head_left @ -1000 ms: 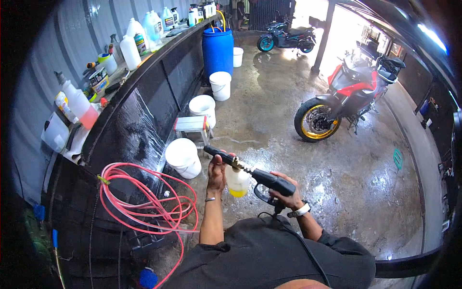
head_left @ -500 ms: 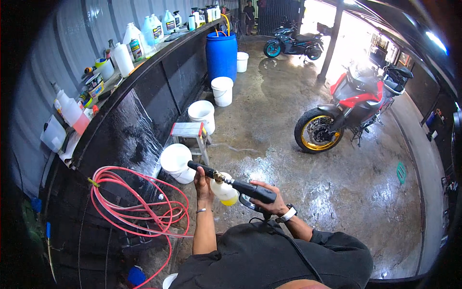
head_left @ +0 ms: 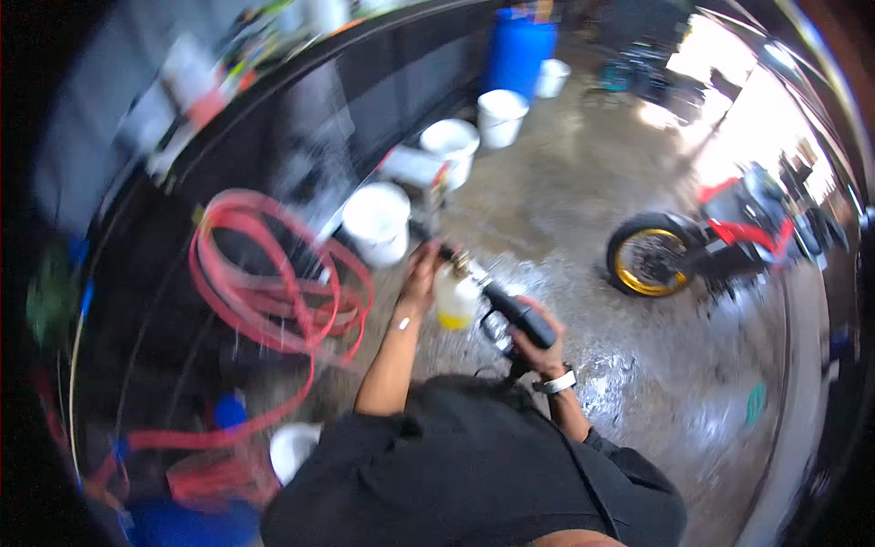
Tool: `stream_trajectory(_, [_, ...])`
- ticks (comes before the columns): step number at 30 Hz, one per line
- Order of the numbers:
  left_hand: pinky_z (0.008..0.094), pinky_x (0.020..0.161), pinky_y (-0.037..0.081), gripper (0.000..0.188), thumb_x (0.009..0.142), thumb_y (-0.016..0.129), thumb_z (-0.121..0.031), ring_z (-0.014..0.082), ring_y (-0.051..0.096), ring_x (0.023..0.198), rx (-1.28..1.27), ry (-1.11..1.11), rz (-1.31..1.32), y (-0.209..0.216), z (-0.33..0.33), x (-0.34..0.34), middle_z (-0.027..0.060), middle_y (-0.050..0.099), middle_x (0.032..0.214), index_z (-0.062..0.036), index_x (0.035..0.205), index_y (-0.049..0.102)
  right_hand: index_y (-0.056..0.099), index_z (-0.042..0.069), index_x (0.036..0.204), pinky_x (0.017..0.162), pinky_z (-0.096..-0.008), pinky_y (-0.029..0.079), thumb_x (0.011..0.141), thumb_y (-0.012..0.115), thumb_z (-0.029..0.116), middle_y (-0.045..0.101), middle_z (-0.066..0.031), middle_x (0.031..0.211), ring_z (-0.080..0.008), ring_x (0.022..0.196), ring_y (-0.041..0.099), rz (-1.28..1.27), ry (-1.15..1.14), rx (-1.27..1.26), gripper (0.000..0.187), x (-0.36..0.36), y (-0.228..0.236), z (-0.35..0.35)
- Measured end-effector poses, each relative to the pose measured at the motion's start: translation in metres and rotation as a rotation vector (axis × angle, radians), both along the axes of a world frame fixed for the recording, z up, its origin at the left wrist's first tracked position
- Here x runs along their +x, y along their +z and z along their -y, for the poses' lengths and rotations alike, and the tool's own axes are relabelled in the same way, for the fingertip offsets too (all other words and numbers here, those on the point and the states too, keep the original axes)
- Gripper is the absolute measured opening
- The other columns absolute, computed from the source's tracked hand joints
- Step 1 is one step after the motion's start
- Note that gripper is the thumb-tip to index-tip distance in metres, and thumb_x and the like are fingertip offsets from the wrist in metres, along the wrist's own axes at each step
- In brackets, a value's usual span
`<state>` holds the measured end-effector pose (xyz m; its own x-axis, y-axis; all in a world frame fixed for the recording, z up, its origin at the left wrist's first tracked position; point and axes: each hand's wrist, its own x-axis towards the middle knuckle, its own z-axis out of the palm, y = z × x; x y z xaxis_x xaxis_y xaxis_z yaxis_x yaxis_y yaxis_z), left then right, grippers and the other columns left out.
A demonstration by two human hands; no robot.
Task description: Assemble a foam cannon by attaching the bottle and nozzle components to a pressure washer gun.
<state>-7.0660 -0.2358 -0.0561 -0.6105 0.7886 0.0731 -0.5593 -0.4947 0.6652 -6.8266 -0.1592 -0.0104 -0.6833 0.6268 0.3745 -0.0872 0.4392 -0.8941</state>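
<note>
I hold a black pressure washer gun (head_left: 519, 318) with a foam lance on its front. Below the brass fitting hangs a whitish foam bottle (head_left: 455, 297) with yellow liquid at its bottom. My right hand (head_left: 543, 345), with a watch at the wrist, is closed round the gun's rear grip. Up front, my left hand (head_left: 419, 275) is closed on the lance's dark nozzle end, beside the bottle; its fingers are partly blurred. The nozzle end lies near a white bucket (head_left: 376, 223), apart from the bottle.
A coiled red hose (head_left: 264, 273) hangs at the left. Along the black wall stand more white buckets (head_left: 502, 118), a step stool (head_left: 412, 168) and a blue drum (head_left: 521, 56). To the right, a red motorcycle (head_left: 729, 232) is parked on the wet floor (head_left: 583, 173).
My view has swung, so the buckets and motorcycle sit farther right and a blue shape shows at lower left. Both hands keep hold of the gun, which now slants more steeply.
</note>
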Motion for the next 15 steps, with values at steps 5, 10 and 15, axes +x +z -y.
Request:
stream_trajectory(5, [0.0295, 0.07, 0.051, 0.03, 0.084, 0.064, -0.036, 0.0151, 0.062, 0.076, 0.002, 0.058, 0.046, -0.008, 0.006, 0.003, 0.0061, 0.065, 0.084, -0.0065, 0.089, 0.06, 0.054, 0.001, 0.121, 0.089, -0.0297, 0.044, 0.072, 0.071, 0.005, 0.061, -0.0116, 0.111, -0.0171, 0.1, 0.057, 0.116, 0.02, -0.238, 0.051, -0.003, -0.014, 0.01])
stream_trajectory(10, [0.03, 0.069, 0.051, 0.029, 0.083, 0.067, -0.034, 0.015, 0.062, 0.075, -0.03, 0.077, 0.064, -0.002, 0.007, 0.004, 0.0067, 0.065, 0.085, -0.0078, 0.091, 0.058, 0.053, 0.001, 0.121, 0.084, -0.0271, 0.046, 0.073, 0.071, 0.004, 0.062, -0.0097, 0.106, -0.0147, 0.094, 0.058, 0.112, 0.005, -0.259, 0.051, 0.002, -0.015, 0.013])
stream_trajectory(15, [0.0345, 0.086, 0.047, 0.028, 0.087, 0.061, -0.029, 0.0204, 0.06, 0.095, 0.067, -0.142, 0.025, 0.003, 0.013, -0.005, 0.0128, 0.063, 0.098, -0.0049, 0.102, 0.057, 0.052, 0.001, 0.122, 0.079, -0.0261, 0.047, 0.073, 0.071, 0.005, 0.063, -0.0085, 0.102, -0.0132, 0.087, 0.059, 0.124, 0.014, -0.357, 0.053, 0.004, -0.015, 0.011])
